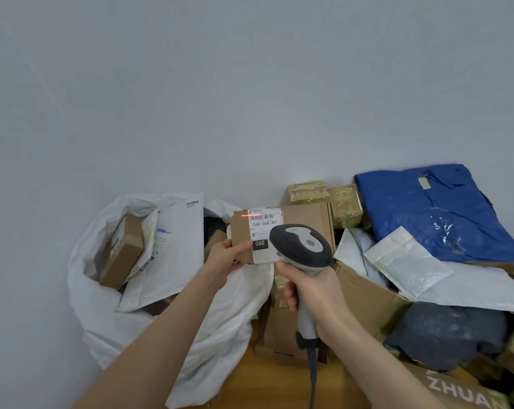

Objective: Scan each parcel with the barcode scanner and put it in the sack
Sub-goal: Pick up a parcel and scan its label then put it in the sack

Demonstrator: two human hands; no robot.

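My left hand grips the lower left corner of a small brown cardboard parcel with a white shipping label, holding it up above the sack's right rim. A red scan line falls across the barcode at the label's top. My right hand grips the handle of a grey barcode scanner, whose head points at the label and covers the parcel's lower right part. The white sack stands open at the left, with a brown box and a white mailer inside.
At the right lies a heap of parcels: a blue bag, white bubble mailers, gold-wrapped boxes, a dark grey bag and cardboard boxes. A plain wall stands behind. Wooden floor shows below.
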